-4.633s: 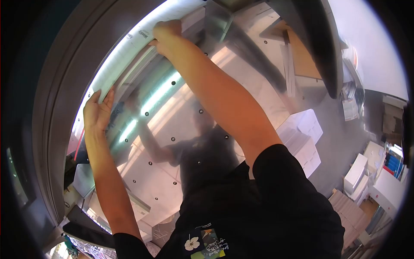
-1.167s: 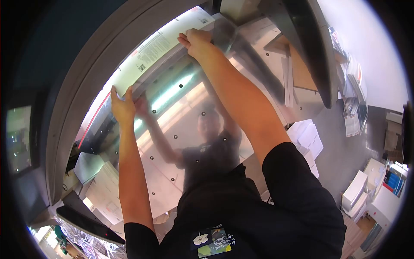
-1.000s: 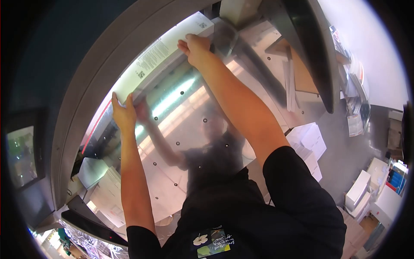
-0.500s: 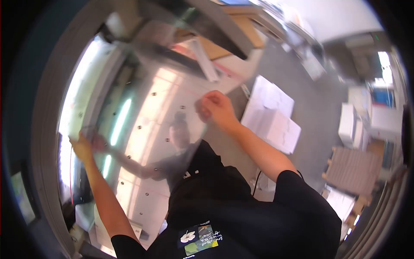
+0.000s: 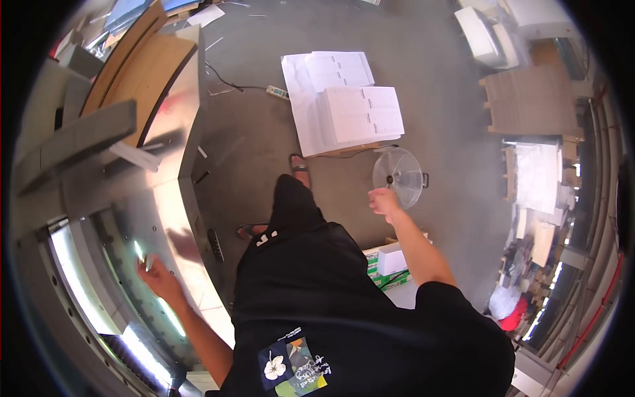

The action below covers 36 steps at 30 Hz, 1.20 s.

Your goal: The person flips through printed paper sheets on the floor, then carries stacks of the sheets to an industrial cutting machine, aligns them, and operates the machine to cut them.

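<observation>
Over the shiny metal table (image 5: 192,261) at the left is my left hand (image 5: 159,278), its fingers loosely bent and apart, with nothing visible in them. My right hand (image 5: 383,201) hangs above the grey floor at the near edge of a round fan (image 5: 399,175). Its fingers are curled together, and nothing shows in them. Beyond the fan, printed sheets lie in two stacks, a nearer one (image 5: 364,114) and a farther one (image 5: 331,68), on a larger white sheet (image 5: 296,99).
A power strip (image 5: 278,92) with a cable lies left of the stacks. Wooden boards (image 5: 142,79) stand at the upper left. A green and white box (image 5: 374,263) is beside my body. Brown stacked board (image 5: 532,100) and white sheets (image 5: 537,175) sit on pallets at the right.
The view has swung right, away from the machine. Both hands have left the long white block they touched earlier; my right hand has moved out over the floor and its fingers have closed.
</observation>
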### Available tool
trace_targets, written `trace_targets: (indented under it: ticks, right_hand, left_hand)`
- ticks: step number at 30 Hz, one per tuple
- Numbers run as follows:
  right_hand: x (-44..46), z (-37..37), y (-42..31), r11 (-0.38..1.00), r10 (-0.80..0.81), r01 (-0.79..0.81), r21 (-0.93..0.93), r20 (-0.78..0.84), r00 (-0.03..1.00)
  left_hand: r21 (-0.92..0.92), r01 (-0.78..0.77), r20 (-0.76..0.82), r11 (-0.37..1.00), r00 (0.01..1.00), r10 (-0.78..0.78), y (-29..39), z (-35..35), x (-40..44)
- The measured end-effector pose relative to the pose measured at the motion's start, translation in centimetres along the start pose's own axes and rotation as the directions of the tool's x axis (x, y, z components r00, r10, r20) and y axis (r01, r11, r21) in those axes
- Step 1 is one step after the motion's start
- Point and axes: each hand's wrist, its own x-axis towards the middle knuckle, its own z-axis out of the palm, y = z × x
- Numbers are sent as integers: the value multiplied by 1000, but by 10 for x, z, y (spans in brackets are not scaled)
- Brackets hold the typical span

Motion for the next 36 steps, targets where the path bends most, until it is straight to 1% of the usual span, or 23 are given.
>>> trace_targets:
  ticks: [1, 2, 3, 4, 6, 7, 8, 9, 12, 16, 18, 19, 20, 22, 24, 25, 27, 28, 30, 31, 32, 33, 36]
  right_hand:
    - [-5, 6, -2, 997, -63, 66, -37, 73, 995]
    - [-11, 10, -14, 987, -128, 140, -73, 149, 980]
    - [-10, 14, -24, 977, -189, 209, -44, 284, 940]
    - [-10, 14, -38, 962, -245, 273, -9, 408, 879]
    - [-18, 9, -75, 907, -371, 421, 19, 507, 778]
    - [-18, 2, -90, 858, -425, 512, -35, 513, 746]
    - [-12, -11, -100, 873, -409, 487, -19, 515, 753]
    - [-2, -25, -112, 884, -365, 467, -24, 587, 722]
    - [6, -57, -149, 873, -315, 485, -51, 701, 640]
    - [28, -68, -179, 883, -227, 466, -51, 822, 522]
    - [27, -67, -186, 867, -222, 496, -54, 848, 481]
    - [25, -64, -189, 869, -223, 492, -47, 852, 474]
    - [25, -61, -195, 834, -268, 547, -71, 815, 514]
    - [21, -54, -208, 791, -314, 604, -100, 780, 541]
    - [16, -43, -224, 717, -365, 666, -207, 702, 611]
    - [21, -36, -215, 714, -369, 670, -204, 703, 608]
    - [39, -19, -192, 679, -598, 710, -184, 422, 681]
    - [42, -20, -195, 772, -521, 609, -181, 366, 771]
    - [55, -7, -183, 731, -545, 622, -280, 310, 779]
    - [66, 11, -164, 684, -631, 695, -221, 299, 716]
    - [68, 21, -161, 680, -617, 705, -199, 365, 698]
    - [54, 27, -166, 674, -624, 719, -168, 392, 676]
    - [38, 7, -168, 687, -569, 707, -167, 481, 667]
  left_hand:
    - [-185, -62, 235, 981, 966, 106, -29, 27, -1]
    - [-125, -1, 422, 992, 905, 54, 32, 42, -29]
    - [-45, 47, 665, 998, 747, -5, 38, 59, -38]
    - [-91, 93, 779, 992, 627, 12, 64, 78, -54]
    - [66, 215, 901, 974, 407, -150, 48, 123, -80]
    - [96, 283, 944, 954, 277, -178, 45, 142, -91]
    - [136, 348, 971, 928, 141, -195, 62, 155, -102]
    - [217, 494, 962, 842, 41, -271, 78, 167, -110]
    - [324, 439, 924, 838, 46, -381, 108, 190, -106]
    - [281, 504, 927, 817, 80, -367, 128, 214, -105]
    - [137, 218, 845, 966, 483, -229, 130, 222, -108]
    - [130, 259, 743, 957, 613, -267, 133, 230, -107]
    - [130, 257, 739, 958, 619, -266, 135, 239, -103]
    - [185, -36, 592, 982, 802, -82, 129, 255, -101]
    - [224, -87, 553, 971, 832, -53, 131, 261, -97]
    - [267, -121, 532, 956, 845, -42, 126, 263, -95]
    - [299, -163, 514, 940, 858, -15, 134, 270, -83]
    - [288, -159, 530, 944, 848, -18, 148, 267, -81]
    - [273, -157, 558, 949, 830, -24, 143, 258, -86]
    - [280, -198, 559, 939, 829, 8, 122, 257, -87]
    - [281, -245, 566, 928, 823, 46, 102, 261, -86]
    - [303, -218, 554, 928, 833, 14, 85, 261, -86]
    - [328, -310, 532, 892, 841, 96, 95, 270, -75]
